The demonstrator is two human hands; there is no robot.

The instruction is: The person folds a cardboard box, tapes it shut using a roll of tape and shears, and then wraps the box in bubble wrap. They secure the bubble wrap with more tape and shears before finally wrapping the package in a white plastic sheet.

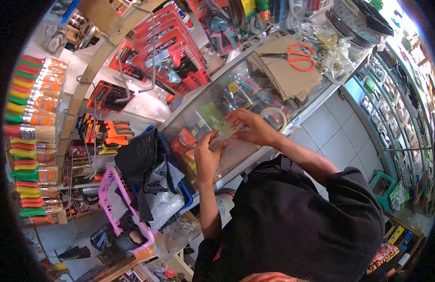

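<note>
My left hand (208,157) and my right hand (256,128) are close together above the glass counter (189,110). Their fingers pinch what looks like a small clear plastic packet (223,133) between them; its contents cannot be made out. Just right of my right hand, a roll of tape (284,120) lies on the counter. Farther up, scissors with orange handles (299,57) rest on a stack of brown paper (292,80). Near my left hand, a red packet (183,140) shows at the counter's left end.
A pink plastic basket (112,199) and a blue basket (188,193) with black bags and bubble wrap stand left. Red tool sets (168,56) stand behind the counter. Paintbrushes (36,134) hang at far left. Small clear bags (337,51) lie at the counter's far end.
</note>
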